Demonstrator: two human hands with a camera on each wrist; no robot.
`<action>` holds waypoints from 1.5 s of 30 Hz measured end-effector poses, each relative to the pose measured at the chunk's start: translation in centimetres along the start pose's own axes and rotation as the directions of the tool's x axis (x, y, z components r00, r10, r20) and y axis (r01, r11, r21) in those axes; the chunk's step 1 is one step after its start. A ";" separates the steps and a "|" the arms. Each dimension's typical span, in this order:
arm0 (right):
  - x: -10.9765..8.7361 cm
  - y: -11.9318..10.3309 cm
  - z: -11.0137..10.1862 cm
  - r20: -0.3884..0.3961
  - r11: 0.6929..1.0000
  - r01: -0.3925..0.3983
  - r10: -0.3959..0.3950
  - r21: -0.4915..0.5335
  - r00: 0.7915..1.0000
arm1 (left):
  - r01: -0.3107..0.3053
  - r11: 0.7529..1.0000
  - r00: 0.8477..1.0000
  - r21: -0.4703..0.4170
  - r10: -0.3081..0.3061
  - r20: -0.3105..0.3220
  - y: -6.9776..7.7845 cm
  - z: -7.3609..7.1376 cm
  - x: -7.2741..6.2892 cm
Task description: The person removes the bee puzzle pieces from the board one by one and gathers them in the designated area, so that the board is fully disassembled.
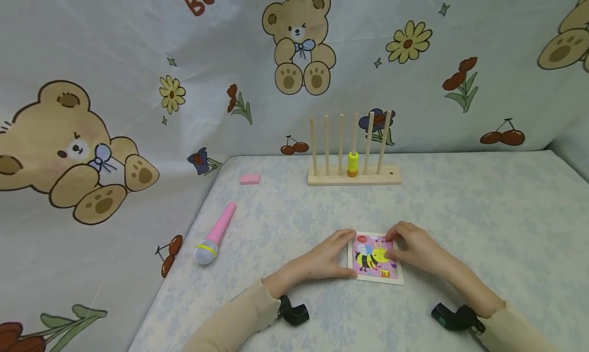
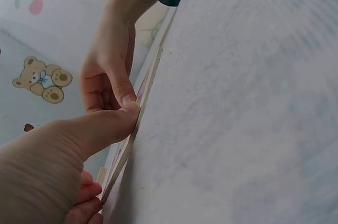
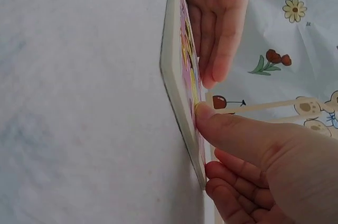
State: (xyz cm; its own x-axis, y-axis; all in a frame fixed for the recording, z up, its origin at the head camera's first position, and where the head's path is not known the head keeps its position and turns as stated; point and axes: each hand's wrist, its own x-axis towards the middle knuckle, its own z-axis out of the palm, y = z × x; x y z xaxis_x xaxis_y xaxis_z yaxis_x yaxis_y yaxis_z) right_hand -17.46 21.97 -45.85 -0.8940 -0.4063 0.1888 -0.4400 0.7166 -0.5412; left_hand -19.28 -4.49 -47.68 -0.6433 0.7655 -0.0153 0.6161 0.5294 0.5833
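Observation:
A small square bee puzzle (image 1: 371,260) in a white frame lies on the table, its pink picture facing up. My left hand (image 1: 324,257) holds it by the left side, with fingers at the top left corner and the thumb at the bottom left. From the right, my right hand (image 1: 418,247) grips the puzzle: the thumb (image 3: 222,126) touches the picture near the bee's face, and the curled fingers are at the upper right edge. In the right wrist view the puzzle's pale rim (image 3: 171,49) shows edge-on, close to the tabletop.
Behind the puzzle stands a wooden peg rack (image 1: 354,180) with yellow and orange beads (image 1: 353,162) on one peg. To the left lie a pink toy microphone (image 1: 216,234) and a pink block (image 1: 250,179). A bear-print curtain (image 1: 359,14) hangs at the table's back edge.

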 end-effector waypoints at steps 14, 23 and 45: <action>-0.1 0.6 0.2 -0.026 0.994 -0.055 0.058 0.098 0.998 | -0.011 1.000 1.000 0.024 0.011 0.001 0.1 -0.3 0.2; -0.3 0.6 0.6 -0.059 0.994 -0.053 0.059 0.100 0.996 | -0.012 0.999 1.000 0.033 0.012 0.004 0.1 -0.3 0.3; -0.7 0.1 0.9 -0.100 0.997 0.070 -0.065 0.042 0.993 | -0.049 0.997 0.998 0.062 0.048 0.027 -0.2 -0.1 0.1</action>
State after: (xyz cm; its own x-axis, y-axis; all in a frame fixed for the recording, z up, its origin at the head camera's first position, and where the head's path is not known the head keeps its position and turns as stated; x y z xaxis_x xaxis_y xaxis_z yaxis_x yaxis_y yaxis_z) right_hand -16.83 21.83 -46.83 -0.8673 -0.3935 0.3050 -0.4975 0.6622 -0.5603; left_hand -19.50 -4.54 -47.68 -0.6004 0.7996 -0.0096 0.6742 0.5127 0.5316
